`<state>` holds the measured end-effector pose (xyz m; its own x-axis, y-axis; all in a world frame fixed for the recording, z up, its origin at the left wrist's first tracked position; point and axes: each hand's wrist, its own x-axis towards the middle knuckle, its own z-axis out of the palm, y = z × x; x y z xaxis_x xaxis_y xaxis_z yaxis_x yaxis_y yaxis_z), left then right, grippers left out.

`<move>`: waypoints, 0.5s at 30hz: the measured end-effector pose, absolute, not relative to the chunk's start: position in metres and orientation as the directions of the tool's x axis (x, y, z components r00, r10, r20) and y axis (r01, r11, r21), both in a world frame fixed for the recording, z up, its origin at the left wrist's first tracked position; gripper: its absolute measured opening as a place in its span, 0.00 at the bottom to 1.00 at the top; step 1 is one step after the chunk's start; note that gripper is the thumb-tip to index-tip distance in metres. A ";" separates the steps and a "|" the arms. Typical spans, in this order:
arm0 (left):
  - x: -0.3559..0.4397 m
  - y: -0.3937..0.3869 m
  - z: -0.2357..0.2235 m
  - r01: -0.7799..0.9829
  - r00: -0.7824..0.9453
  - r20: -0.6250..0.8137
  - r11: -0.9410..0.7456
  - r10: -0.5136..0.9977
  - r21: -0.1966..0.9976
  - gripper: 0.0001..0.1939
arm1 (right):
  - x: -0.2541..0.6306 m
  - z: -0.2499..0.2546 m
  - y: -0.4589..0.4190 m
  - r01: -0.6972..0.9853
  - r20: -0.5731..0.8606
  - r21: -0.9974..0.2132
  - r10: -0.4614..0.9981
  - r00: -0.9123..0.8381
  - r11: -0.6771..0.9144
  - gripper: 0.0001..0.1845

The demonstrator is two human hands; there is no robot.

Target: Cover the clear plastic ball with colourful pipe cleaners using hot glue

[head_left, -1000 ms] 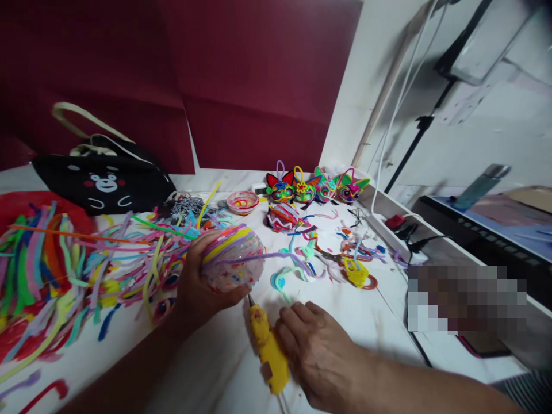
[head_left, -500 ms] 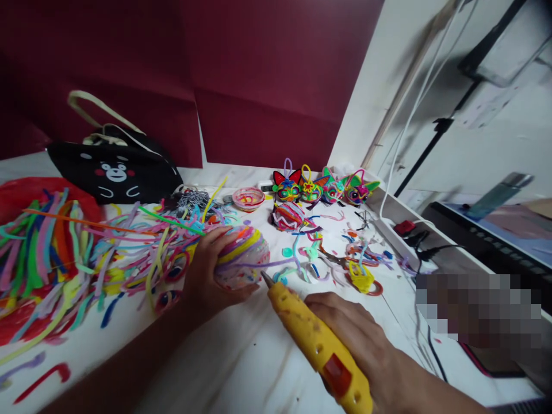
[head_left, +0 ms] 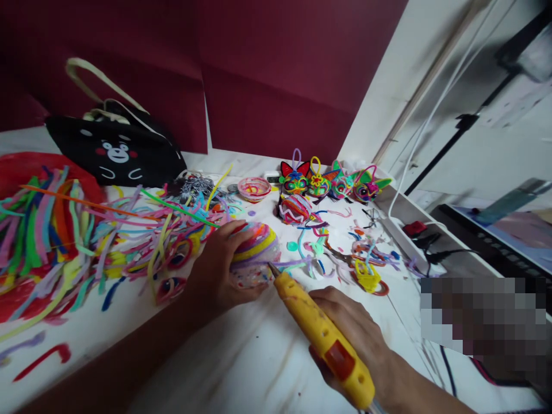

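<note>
My left hand (head_left: 218,269) is wrapped round a rounded form (head_left: 259,250) covered in coloured pipe cleaners, holding it just above the white table (head_left: 233,362). My right hand (head_left: 351,336) grips a yellow glue gun (head_left: 321,336) with a red trigger. Its metal nozzle touches the right side of the form, where a purple pipe cleaner (head_left: 297,264) trails off to the right.
A big heap of loose pipe cleaners (head_left: 86,241) lies at the left over a red bag. A black bear-face tote (head_left: 114,152) stands behind. Several finished cat-face pieces (head_left: 332,184), a small bowl (head_left: 254,188), scraps, scissors (head_left: 340,256) and a power strip (head_left: 414,241) lie at the right.
My right hand has lifted the glue gun off the table and brought its nozzle to the wrapped form. My left hand has kept hold of the form.
</note>
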<state>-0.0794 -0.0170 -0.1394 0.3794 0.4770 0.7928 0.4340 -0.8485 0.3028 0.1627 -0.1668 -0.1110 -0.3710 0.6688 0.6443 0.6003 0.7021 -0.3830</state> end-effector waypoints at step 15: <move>-0.082 -0.029 -0.129 0.509 0.511 0.748 -0.850 0.424 0.135 0.41 | 0.166 -0.125 -0.172 0.601 0.594 -0.463 0.731 -0.335 0.651 0.12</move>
<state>-0.0821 -0.0293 -0.1290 0.5105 0.4240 0.7481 0.5088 -0.8503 0.1347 0.1660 -0.1716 -0.1252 -0.3347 0.7314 0.5942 0.6009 0.6513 -0.4633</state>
